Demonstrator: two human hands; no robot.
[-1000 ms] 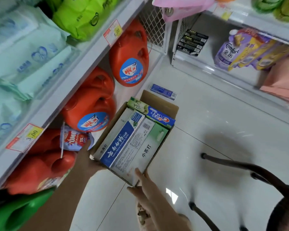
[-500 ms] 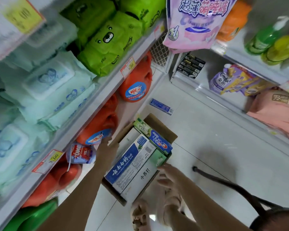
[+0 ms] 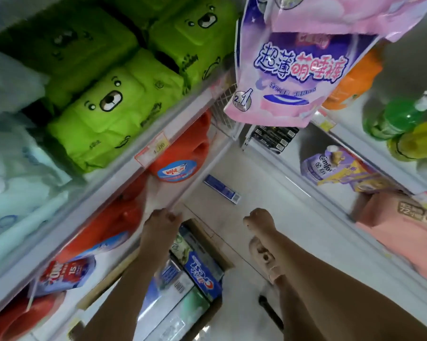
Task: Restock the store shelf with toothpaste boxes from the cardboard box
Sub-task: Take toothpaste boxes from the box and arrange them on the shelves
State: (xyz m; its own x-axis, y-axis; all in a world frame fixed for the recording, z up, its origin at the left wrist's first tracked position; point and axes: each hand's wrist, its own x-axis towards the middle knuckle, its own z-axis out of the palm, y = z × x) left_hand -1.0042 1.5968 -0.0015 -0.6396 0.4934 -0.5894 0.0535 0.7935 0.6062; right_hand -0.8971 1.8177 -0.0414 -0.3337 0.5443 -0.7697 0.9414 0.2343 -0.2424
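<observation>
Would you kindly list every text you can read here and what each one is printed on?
"超薄萌睡裤": hanging pink pack.
"Comfort" and "金纺": purple pouch.
"15": red and blue pouch.
"72小": peach pack; the rest is blurred.
Too blurred to read: the price tag and the print on the toothpaste boxes.

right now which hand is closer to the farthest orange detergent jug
Left. The left hand is at the shelf edge just short of the orange detergent jug; the right hand is out over the floor, to its right.
</observation>
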